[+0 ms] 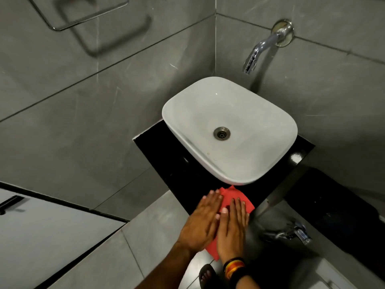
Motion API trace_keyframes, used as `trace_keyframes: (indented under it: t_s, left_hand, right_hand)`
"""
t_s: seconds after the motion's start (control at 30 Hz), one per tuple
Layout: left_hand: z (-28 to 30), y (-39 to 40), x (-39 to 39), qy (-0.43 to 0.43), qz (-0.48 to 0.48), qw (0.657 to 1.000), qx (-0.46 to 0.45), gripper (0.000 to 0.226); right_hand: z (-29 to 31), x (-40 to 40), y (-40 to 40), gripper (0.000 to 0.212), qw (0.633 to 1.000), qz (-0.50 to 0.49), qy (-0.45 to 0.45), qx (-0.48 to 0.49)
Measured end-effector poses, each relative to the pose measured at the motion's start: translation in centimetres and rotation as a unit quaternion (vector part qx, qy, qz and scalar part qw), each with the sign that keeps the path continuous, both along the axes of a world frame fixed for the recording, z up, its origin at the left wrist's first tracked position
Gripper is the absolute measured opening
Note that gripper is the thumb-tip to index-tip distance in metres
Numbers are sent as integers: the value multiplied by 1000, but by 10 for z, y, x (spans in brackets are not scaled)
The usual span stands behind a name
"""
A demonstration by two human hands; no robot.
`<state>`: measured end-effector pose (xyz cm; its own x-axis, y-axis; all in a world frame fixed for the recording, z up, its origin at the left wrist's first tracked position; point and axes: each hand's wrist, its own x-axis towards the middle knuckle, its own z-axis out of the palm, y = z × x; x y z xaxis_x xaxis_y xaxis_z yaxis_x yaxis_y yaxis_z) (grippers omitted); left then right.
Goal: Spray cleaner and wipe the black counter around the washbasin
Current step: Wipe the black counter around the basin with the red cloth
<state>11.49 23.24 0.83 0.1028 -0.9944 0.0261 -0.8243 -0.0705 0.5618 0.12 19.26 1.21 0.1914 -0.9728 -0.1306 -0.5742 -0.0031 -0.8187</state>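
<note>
A white washbasin sits on a glossy black counter in a tiled corner. A red cloth lies on the counter's front corner, partly hanging over the edge. My left hand and my right hand both press flat on the cloth, side by side, fingers stretched towards the basin. The cloth's middle is hidden under my palms. No spray bottle is in view.
A chrome wall spout juts out above the basin. A second chrome tap sits low on the right below the counter. A metal towel holder hangs on the left wall. My sandalled foot stands on the grey floor tiles.
</note>
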Motion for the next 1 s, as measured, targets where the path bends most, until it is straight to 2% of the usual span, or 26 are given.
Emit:
trace_keyframes:
  t_s: [0.07, 0.1, 0.2, 0.3, 0.4, 0.5, 0.63, 0.77, 1.0]
  left_hand:
    - [1, 16, 20, 14, 98, 995, 0, 57]
    - [2, 23, 31, 0, 111, 994, 6, 56]
    - [3, 29, 50, -54, 73, 996, 28, 58]
    - [7, 14, 44, -48, 21, 998, 41, 59]
    - [5, -6, 21, -23, -53, 997, 49, 58]
    - [1, -24, 7, -8, -67, 997, 35, 57]
    - [-5, -42, -8, -37, -128, 991, 0, 55]
    - [-12, -59, -24, -75, -161, 984, -4, 57]
    - [-21, -67, -27, -79, -152, 985, 13, 58]
  right_hand:
    - [3, 18, 0, 88, 995, 10, 102, -12]
    - [5, 27, 1, 90, 988, 21, 153, -25]
    - [1, 33, 7, 86, 958, 75, 261, -88]
    - [-11, 15, 0, 68, 941, 129, 272, -154]
    - [-17, -8, -19, 62, 933, 158, 276, -167]
    - [-18, -25, -54, 65, 948, 106, 265, -142]
    - [-12, -44, -128, 60, 968, 34, 232, -92]
    - [-10, -58, -203, 67, 967, 29, 237, -85]
    - [-10, -66, -288, 74, 959, -7, 271, -76]
